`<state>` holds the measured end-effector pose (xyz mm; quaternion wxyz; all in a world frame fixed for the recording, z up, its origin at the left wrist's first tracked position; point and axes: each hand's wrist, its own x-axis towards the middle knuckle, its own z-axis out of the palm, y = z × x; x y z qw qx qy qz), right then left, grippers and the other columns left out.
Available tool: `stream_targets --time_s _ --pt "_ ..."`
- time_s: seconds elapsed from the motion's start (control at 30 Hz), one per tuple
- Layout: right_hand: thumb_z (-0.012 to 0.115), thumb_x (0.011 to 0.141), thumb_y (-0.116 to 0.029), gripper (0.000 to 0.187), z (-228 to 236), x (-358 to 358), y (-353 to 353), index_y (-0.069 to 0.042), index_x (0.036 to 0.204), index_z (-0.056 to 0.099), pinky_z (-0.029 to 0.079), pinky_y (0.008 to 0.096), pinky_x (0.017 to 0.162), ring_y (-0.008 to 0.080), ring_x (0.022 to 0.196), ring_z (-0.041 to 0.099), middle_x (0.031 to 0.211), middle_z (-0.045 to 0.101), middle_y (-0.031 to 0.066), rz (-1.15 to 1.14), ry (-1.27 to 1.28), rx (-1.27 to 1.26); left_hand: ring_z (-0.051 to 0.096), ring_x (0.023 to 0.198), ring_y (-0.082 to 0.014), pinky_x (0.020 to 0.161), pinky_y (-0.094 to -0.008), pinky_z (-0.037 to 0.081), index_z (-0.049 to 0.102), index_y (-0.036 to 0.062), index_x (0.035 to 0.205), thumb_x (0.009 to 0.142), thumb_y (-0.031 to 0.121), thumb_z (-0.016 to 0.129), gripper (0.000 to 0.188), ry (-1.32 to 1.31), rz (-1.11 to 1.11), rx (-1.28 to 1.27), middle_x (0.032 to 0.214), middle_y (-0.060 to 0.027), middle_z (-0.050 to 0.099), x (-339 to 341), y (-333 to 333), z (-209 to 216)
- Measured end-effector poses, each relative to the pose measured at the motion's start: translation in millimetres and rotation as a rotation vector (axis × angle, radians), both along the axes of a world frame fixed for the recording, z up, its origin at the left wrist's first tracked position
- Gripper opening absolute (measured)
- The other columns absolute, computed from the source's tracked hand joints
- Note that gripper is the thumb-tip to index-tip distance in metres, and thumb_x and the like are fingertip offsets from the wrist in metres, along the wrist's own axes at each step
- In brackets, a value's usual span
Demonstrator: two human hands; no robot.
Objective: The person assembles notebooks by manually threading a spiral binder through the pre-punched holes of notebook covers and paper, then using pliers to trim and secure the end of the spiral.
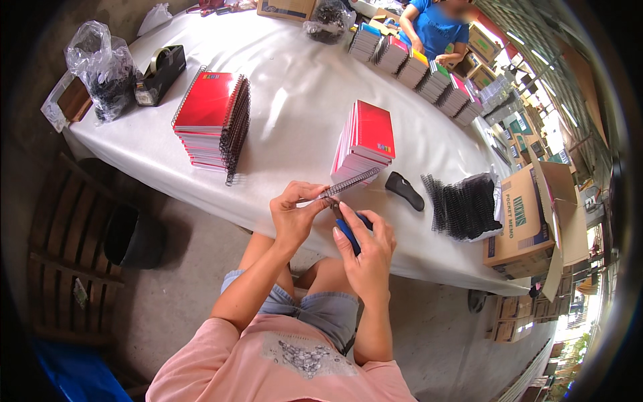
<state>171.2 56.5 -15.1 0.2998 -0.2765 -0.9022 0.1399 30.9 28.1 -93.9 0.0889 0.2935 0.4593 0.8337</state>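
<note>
Between the fingers of my left hand (pixel 299 213) is a black wire binding spiral (pixel 352 181), its free end slanting up to the right. My right hand (pixel 367 249) grips pliers (pixel 347 234) with blue handles, and their jaws meet the spiral close to my left fingertips. Just beyond my hands stands a stack of red-covered notebooks (pixel 372 130), with no wire showing along its edges. Further left is another stack of red notebooks (pixel 209 107) with black spirals along its right side. A black curved object (pixel 404 191) lies right of my hands; I cannot tell its kind.
At right, a pile of black spirals (pixel 462 206) lies beside an open cardboard box (pixel 519 218). A tape dispenser (pixel 159 75) and a plastic bag (pixel 107 77) are at far left. Across the table (pixel 288 100), a person in blue (pixel 439 30) stands behind several stacks of coloured notebooks (pixel 405 67).
</note>
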Motion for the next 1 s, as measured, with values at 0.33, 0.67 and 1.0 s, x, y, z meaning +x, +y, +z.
stream_targets --time_s 0.33,0.67,1.0 --pt "0.055 0.091 -0.033 0.039 2.1 6.0 8.2 -0.009 0.122 0.056 0.045 0.0317 0.066 0.0205 0.077 0.059 0.088 0.061 0.0097 0.213 0.105 -0.694 0.057 0.083 -0.0183 0.073 -0.0298 0.050 0.068 0.0000 0.085 0.064 -0.015 0.070 0.026 0.206 0.036 0.001 0.087 -0.0129 0.067 -3.9 -3.5 -3.0" --pt "0.052 0.092 -0.025 0.040 -17.5 16.5 23.7 -0.002 0.125 0.050 0.044 0.0259 0.074 0.0169 0.088 0.056 0.099 0.059 0.0076 0.365 0.234 -1.022 0.061 0.086 -0.0168 0.073 -0.0276 0.052 0.062 -0.0016 0.102 0.071 -0.010 0.070 0.033 0.051 -0.019 0.069 0.091 -0.0137 0.067 -0.6 -2.2 10.8" --pt "0.062 0.084 -0.029 0.035 -43.8 74.8 103.8 -0.020 0.117 0.062 0.034 0.0472 0.093 0.0295 0.107 0.048 0.114 0.053 0.0105 -0.093 -0.293 0.005 0.059 0.096 -0.0150 0.085 -0.0287 0.048 0.043 0.0022 0.128 0.092 0.008 0.054 0.038 -0.306 -0.082 0.078 0.105 -0.0158 0.063 -8.0 -14.1 36.1"
